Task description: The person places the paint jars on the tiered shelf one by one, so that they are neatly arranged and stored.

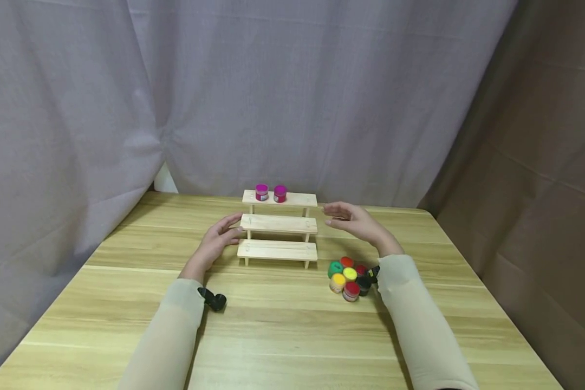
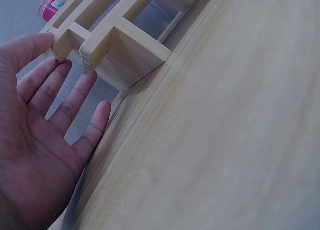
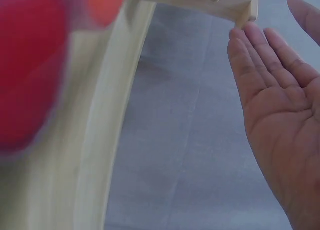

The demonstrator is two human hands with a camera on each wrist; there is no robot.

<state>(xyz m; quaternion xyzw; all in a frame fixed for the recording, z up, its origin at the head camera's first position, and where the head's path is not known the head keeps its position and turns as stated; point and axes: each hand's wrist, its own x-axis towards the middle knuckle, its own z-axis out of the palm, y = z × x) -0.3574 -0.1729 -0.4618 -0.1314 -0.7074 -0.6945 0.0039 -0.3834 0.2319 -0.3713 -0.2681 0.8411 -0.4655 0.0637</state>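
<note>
A three-tier wooden display stand stands toward the back of the table. Two magenta paint jars sit side by side on its top step, left of the middle. My left hand is at the stand's left end, fingers extended; in the left wrist view the thumb and fingertips are right at the ends of the steps. On the other side, my right hand hovers beside the right end, fingers straight and palm facing the stand, holding nothing. The lower two steps carry no jars.
Several small paint jars, among them green, orange, yellow, red and black ones, are clustered on the wooden table below the right wrist. Close to the right wrist camera, a red jar looms blurred. Grey curtain hangs behind the table.
</note>
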